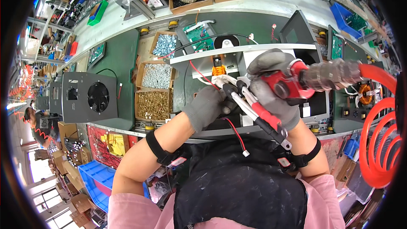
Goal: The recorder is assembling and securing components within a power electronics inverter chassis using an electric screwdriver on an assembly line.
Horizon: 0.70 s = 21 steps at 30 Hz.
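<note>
My right hand, in a grey glove, is wrapped round a red air-powered driver with a coiled red hose. My left hand, gloved too, is closed, with its fingertips beside thick white cables in black and red sleeves. What it pinches, if anything, is hidden. Both hands are over an open metal case. Inside it, beyond my left hand, sits an orange-wrapped coil. The cables end in metal ring lugs near my right wrist. A thin red-and-black lead hangs over the near edge.
Cardboard boxes of silver screws and brass-coloured fasteners stand left of the case. Further left is another black case with a fan. A green circuit board lies behind. The red coiled hose hangs at right.
</note>
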{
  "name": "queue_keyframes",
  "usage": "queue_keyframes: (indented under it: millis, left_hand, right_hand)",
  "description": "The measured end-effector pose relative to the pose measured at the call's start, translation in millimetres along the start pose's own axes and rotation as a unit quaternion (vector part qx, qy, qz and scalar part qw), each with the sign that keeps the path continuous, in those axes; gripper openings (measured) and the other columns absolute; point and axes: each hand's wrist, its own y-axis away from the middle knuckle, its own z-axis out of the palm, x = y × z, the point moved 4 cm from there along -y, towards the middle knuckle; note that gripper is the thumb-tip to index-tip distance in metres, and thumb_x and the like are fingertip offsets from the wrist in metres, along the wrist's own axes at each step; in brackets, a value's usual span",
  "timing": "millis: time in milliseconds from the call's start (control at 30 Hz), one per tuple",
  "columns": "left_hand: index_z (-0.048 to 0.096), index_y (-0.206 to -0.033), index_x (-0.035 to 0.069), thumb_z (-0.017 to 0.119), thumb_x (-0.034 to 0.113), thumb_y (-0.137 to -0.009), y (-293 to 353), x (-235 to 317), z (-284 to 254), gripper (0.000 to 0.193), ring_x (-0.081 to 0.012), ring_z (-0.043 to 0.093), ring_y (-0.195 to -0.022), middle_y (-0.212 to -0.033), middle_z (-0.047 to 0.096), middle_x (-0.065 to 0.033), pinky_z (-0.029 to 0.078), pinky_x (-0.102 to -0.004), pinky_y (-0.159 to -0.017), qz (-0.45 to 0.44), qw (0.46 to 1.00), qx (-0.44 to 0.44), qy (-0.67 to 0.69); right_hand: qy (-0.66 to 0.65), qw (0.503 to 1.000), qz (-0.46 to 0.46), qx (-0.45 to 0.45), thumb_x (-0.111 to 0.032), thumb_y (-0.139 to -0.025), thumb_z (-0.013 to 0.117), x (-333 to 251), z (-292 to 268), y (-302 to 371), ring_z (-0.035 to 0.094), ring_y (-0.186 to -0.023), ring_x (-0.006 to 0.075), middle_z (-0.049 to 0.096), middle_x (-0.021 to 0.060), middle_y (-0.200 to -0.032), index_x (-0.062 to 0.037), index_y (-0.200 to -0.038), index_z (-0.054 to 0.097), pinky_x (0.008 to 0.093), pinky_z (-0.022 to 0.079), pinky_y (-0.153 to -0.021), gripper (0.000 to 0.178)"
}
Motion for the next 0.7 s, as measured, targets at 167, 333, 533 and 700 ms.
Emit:
queue_keyframes:
  millis: [167,333,533,700]
  left_hand:
    - [0.055,-0.083,-0.002,0.037,0.012,-0.095,-6.8,21.3,-16.5,0.026,-0.0164,0.055,-0.061,-0.072,0.058,-0.008,0.045,-0.0296,-0.055,-0.162,0.955,-0.084,0.235]
    - [0.062,-0.096,0.007,0.054,0.016,-0.082,-3.0,8.2,-9.9,0.018,-0.0309,0.061,-0.087,-0.088,0.063,-0.0152,0.049,-0.038,-0.078,-0.148,0.956,-0.095,0.234]
    - [0.061,-0.098,0.002,0.05,0.013,-0.088,5.3,10.8,-8.5,0.019,-0.0272,0.062,-0.086,-0.087,0.064,-0.0143,0.05,-0.0333,-0.076,-0.334,0.76,-0.067,0.554]
    - [0.047,-0.119,-0.005,0.049,0.018,-0.093,42.2,28.7,-54.7,0.035,-0.0214,0.06,-0.093,-0.102,0.06,-0.0142,0.05,-0.0282,-0.071,-0.283,0.729,0.027,0.622]
  right_hand:
    - [-0.07,0.993,0.095,0.028,0.004,-0.069,0.065,6.7,12.9,1.5,0.056,-0.069,0.0105,0.059,0.003,-0.078,-0.0019,-0.087,0.058,0.0249,0.046,-0.063,0.021]
    - [-0.109,0.983,0.14,0.04,0.006,-0.07,0.063,12.7,17.8,1.2,0.056,-0.068,0.0099,0.06,0.0031,-0.076,-0.0019,-0.084,0.057,0.0256,0.047,-0.062,0.017]
    - [-0.085,0.984,0.153,0.012,0.004,-0.071,0.064,10.5,10.3,-2.8,0.058,-0.072,0.011,0.061,0.0049,-0.08,-0.0013,-0.087,0.058,0.0256,0.048,-0.064,0.018]
    - [-0.195,0.974,0.079,0.086,-0.001,-0.076,0.059,-27.2,-17.5,-17.8,0.06,-0.084,0.017,0.061,0.0107,-0.091,-0.0008,-0.103,0.053,0.0297,0.051,-0.073,0.027]
